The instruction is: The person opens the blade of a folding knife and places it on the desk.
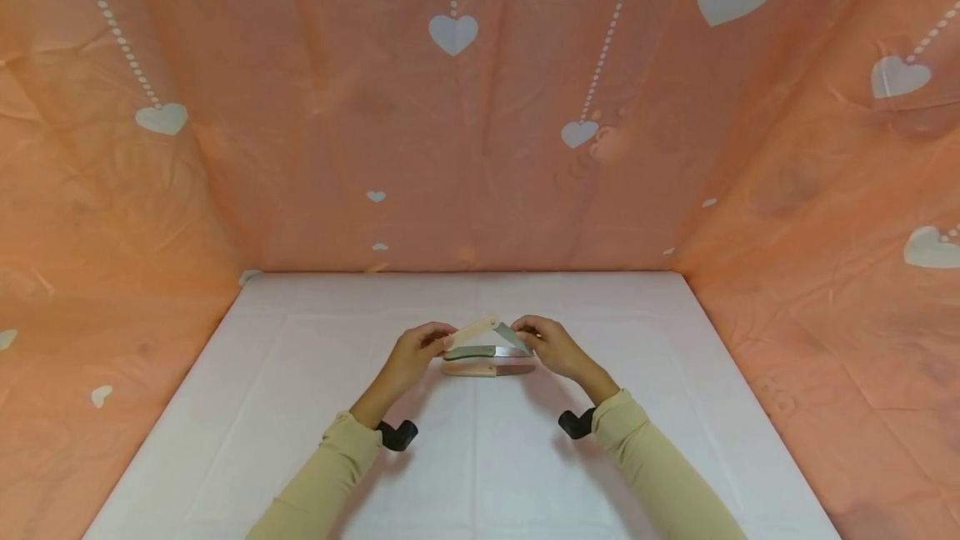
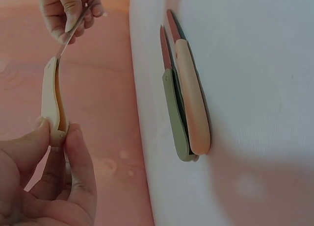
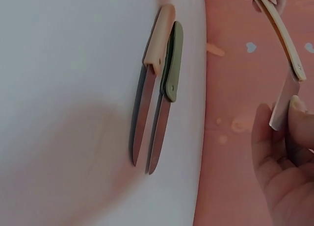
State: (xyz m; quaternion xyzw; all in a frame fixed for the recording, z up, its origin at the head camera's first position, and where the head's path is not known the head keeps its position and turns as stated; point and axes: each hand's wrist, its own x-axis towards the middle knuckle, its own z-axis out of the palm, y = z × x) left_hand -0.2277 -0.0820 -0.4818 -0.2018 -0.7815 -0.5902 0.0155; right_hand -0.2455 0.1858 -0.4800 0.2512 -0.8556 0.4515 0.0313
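Salmon-pink cloth (image 1: 315, 148) printed with white hearts hangs behind and to both sides of a white tabletop (image 1: 300, 407). Both forearms, in tan sleeves (image 1: 330, 465), reach forward from the near edge and angle inward, so the two hands meet above the middle of the tabletop.

Between them they hold a cream-handled folding knife (image 1: 487, 329) raised off the surface and half unfolded, its handle and blade forming a peak. The left hand (image 1: 414, 352) has its thumb and fingers pinched on the butt end of the cream handle (image 2: 50, 101), wrist bent slightly upward. The right hand (image 1: 549, 344) pinches the steel blade (image 3: 284, 104) between thumb and fingertips, knuckles turned toward the camera. A dark wrist mount (image 1: 397, 434) sits under each wrist.

Just below the lifted knife, two more folding knives lie open on the tabletop, side by side and touching along their length: a green-handled knife (image 1: 480, 352) farther from the person and a pink-handled knife (image 1: 483, 369) nearer. Their blades point toward the person's right. Neither hand touches these two.
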